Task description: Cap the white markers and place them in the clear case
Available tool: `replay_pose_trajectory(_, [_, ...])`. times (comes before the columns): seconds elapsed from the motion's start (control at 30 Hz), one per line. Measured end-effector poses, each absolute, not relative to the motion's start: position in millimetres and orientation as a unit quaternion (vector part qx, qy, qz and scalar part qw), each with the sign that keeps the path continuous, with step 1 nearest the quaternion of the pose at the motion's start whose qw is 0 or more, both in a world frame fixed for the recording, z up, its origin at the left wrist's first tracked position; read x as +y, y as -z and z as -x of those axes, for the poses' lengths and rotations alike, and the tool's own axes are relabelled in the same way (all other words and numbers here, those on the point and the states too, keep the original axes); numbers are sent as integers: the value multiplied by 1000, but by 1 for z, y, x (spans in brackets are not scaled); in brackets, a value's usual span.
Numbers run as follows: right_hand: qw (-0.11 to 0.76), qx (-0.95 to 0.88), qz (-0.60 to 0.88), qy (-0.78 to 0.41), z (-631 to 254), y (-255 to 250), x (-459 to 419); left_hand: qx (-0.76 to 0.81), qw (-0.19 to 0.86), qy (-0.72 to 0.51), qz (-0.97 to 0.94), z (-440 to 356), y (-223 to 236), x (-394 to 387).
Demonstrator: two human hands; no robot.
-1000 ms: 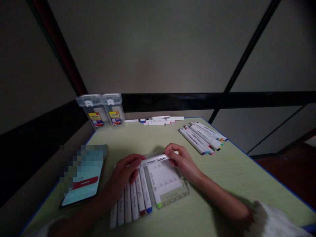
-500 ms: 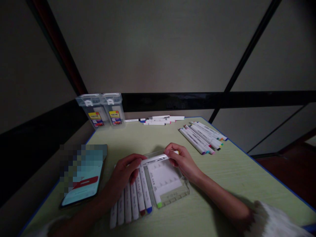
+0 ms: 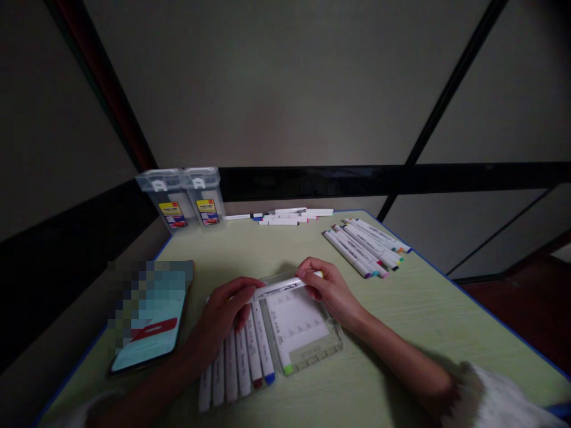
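Note:
A white marker (image 3: 280,288) with a yellow end is held level between both hands. My left hand (image 3: 229,303) pinches its left end, and my right hand (image 3: 328,288) grips it near the yellow end. Below it lies a clear plastic case (image 3: 312,360) with a white printed sheet in it. One green-ended marker (image 3: 282,348) rests along the left side of that case. Several white markers (image 3: 243,365), one blue-ended and one red-ended, lie side by side under and beside my left hand, which hides their upper parts.
A phone (image 3: 149,333) with a lit screen lies on the left. Two clear lidded boxes (image 3: 190,202) stand at the back left. Loose markers (image 3: 285,217) lie along the back edge, and rows of markers (image 3: 363,246) lie at the right of the green table (image 3: 428,333).

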State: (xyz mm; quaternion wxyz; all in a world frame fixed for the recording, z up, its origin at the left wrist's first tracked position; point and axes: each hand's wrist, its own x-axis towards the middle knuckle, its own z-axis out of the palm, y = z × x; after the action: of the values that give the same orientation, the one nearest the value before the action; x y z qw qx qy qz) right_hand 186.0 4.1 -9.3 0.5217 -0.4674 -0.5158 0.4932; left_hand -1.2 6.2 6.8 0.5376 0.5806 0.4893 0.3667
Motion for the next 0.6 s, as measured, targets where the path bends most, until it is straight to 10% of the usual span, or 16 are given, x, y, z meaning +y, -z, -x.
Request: replay_pose_trajectory(0.6, [518, -520, 470, -491, -186, 9, 5, 495, 529, -365, -584, 1, -8, 6])
